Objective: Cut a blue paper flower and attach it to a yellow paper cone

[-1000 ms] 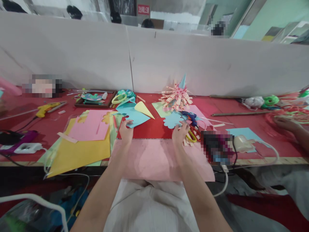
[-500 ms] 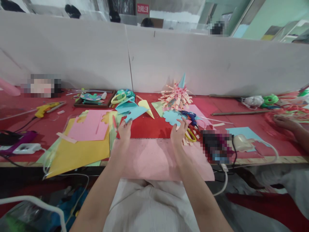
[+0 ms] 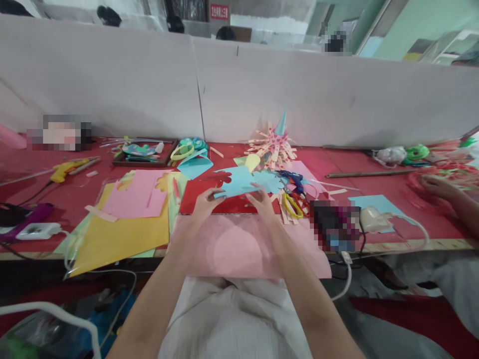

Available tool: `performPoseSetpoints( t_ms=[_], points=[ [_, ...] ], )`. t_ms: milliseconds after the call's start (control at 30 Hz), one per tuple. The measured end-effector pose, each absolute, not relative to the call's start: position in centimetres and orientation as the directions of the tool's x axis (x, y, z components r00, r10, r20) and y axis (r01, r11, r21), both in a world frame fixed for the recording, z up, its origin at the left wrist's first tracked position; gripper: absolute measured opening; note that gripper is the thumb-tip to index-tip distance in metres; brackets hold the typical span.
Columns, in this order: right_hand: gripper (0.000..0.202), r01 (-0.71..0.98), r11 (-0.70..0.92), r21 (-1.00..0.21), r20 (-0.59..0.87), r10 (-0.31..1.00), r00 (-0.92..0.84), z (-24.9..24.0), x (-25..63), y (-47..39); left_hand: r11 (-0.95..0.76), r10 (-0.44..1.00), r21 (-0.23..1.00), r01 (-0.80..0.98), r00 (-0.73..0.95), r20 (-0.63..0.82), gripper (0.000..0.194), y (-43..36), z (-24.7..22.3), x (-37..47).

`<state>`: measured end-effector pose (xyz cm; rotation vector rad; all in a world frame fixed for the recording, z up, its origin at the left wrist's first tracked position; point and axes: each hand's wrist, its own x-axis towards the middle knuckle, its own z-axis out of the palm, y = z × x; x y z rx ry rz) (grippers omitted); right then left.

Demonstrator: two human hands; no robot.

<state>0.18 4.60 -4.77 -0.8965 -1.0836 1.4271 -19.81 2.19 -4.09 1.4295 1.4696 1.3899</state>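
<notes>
Red tabletop point(image 3: 392, 183) is stretching around the grip, where the left hand point(image 3: 205, 202) is pinching the near left corner of a light-blue paper point(image 3: 237, 180) and the right hand point(image 3: 261, 200) is touching its right end, hold unclear. Yellow paper point(image 3: 253, 162) is showing just beyond; pink paper point(image 3: 129, 199) is lying leftward.

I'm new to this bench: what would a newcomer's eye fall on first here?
Probably the spiky pink ornament with a blue cone on top, at the back of the red table near the partition. Next comes the blue sheet at centre, held by the left hand, with the right hand at its other end.
</notes>
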Motion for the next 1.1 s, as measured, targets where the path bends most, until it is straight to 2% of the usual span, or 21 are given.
performPoseSetpoints(
  t_ms=[100,233,333,400,567,700,933,1100],
  points=[
    [0.035,-0.232,0.008,-0.973,0.024,0.998,-0.063,-5.5,0.4,5.2,-0.197,0.961,0.956,0.218,-0.150,0.232,0.035,2.2,-4.0,-19.6],
    [0.035,-0.217,0.056,-0.975,0.057,0.998,0.002,-5.8,0.5,5.6,-0.226,0.959,0.961,0.161,-0.139,0.249,0.047,2.0,-3.4,-19.3],
    [0.034,-0.209,0.104,-0.972,0.101,0.995,0.024,-5.8,0.5,5.5,-0.172,0.963,0.979,0.111,-0.192,0.191,0.060,1.6,-3.1,-19.2],
    [0.033,-0.188,0.126,-0.974,0.124,0.992,0.022,-5.7,0.6,5.4,-0.125,0.977,0.992,0.024,-0.171,0.127,0.057,1.4,-3.0,-19.1],
    [0.032,-0.107,0.170,-0.980,0.175,0.984,-0.040,-5.1,0.5,4.9,-0.003,1.000,0.984,-0.180,-0.024,-0.001,0.033,1.2,-3.3,-18.8],
    [0.036,-0.025,0.197,-0.980,0.198,0.977,-0.081,-4.5,0.5,4.5,0.054,0.998,0.963,-0.266,0.027,-0.048,0.036,1.2,-3.4,-19.0],
    [0.042,-0.056,0.157,-0.986,0.162,0.981,-0.110,-4.7,0.4,4.5,0.051,0.999,0.983,-0.178,0.003,-0.051,0.043,0.8,-2.5,-19.0],
    [0.039,-0.085,0.118,-0.989,0.127,0.987,-0.099,-4.9,0.3,4.6,0.033,0.990,0.999,0.028,-0.134,-0.029,0.041,0.8,-2.0,-18.7]
  ],
)
